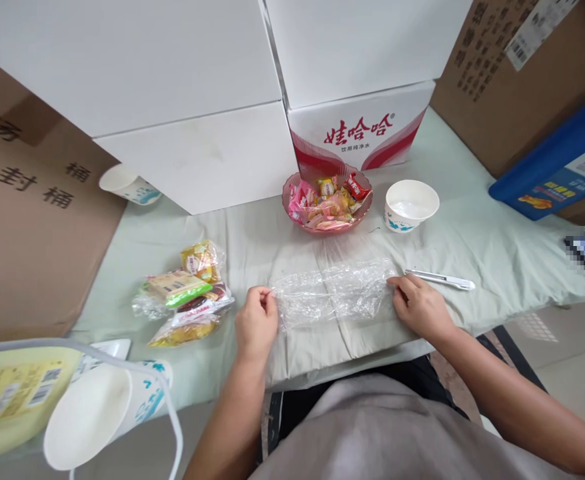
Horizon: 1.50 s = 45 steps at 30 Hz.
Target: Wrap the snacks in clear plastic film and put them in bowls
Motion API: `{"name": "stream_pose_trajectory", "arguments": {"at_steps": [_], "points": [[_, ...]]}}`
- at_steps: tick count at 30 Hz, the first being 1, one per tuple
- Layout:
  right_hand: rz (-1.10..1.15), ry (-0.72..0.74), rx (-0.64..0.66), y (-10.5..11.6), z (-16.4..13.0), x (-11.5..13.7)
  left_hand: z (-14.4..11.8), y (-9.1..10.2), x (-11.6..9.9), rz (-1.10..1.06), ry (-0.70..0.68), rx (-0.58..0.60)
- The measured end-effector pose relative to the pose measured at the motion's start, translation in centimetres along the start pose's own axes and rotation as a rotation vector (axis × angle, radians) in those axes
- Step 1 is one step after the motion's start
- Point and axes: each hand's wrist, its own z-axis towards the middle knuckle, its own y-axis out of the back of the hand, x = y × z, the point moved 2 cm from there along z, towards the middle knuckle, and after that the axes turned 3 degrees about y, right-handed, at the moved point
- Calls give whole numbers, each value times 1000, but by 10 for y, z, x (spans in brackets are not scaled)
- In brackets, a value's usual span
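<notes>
Presently, the desk (472, 227), covered in a pale cloth, carries a pink bowl (327, 203) of wrapped sweets at the centre rear, with a white paper bowl (411, 205) just beside it to the right and a white utility knife (441, 279) lying nearer the front edge. White boxes (192, 100) and a red-printed carton (360, 133) stand along the back; brown cartons close both sides. A heap of packaged snacks (187, 297) lies left of centre, and stacked paper cups (97, 413) sit at lower left, close to the camera. Nothing stands between the hands and the sheet of clear plastic film (332, 293), which lies flat on the cloth near the front edge, directly before the person. The left hand (256, 323) pinches the film's left end between thumb and fingers; the right hand (420, 307) appears to pinch the right end, though the fingertips are partly hidden. The film is stretched between both hands, its long axis running left to right, parallel to the desk edge, just short of the knife.
</notes>
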Motion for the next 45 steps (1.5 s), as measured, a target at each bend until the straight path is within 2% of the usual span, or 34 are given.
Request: {"name": "stream_pose_trajectory", "arguments": {"at_steps": [5,8,11,14,18,21,23,26,29,31,32,33,36,37,38,41,43,45], "points": [[-38,50,28,1,-1,2,0,3,6,-125,33,43],[-58,84,34,-1,-1,3,-2,10,12,-191,74,14],[-68,111,15,-3,-3,3,-10,19,18,-276,93,-40],[-82,115,4,-4,-3,4,-26,23,18,-332,57,-25],[-102,118,0,-4,-4,5,-51,18,10,-280,22,75],[-109,130,-8,-5,-4,5,-59,16,10,-315,29,115],[-111,134,-7,-5,-5,4,-56,19,15,-346,57,164],[-116,130,-5,-6,-6,4,-47,28,25,-305,76,334],[-112,131,-4,-6,-7,4,-38,43,33,-160,41,511],[-105,134,-3,-6,-6,4,-34,52,35,-25,4,576],[-102,135,-3,-6,-6,4,-32,56,34,39,-15,561],[-100,138,-4,-6,-6,4,-30,61,31,90,-37,499],[-103,155,-17,-6,-5,4,-27,67,7,112,-164,152],[-105,164,-27,-6,-5,4,-27,64,-5,87,-246,66],[-108,172,-37,-7,-5,4,-29,58,-18,61,-356,43],[-117,187,-60,-9,-6,4,-38,26,-54,85,-709,185],[-118,196,-56,-8,-7,3,-43,1,-65,202,-792,255],[-110,202,-35,-5,-8,1,-46,-20,-66,297,-770,297]]}}
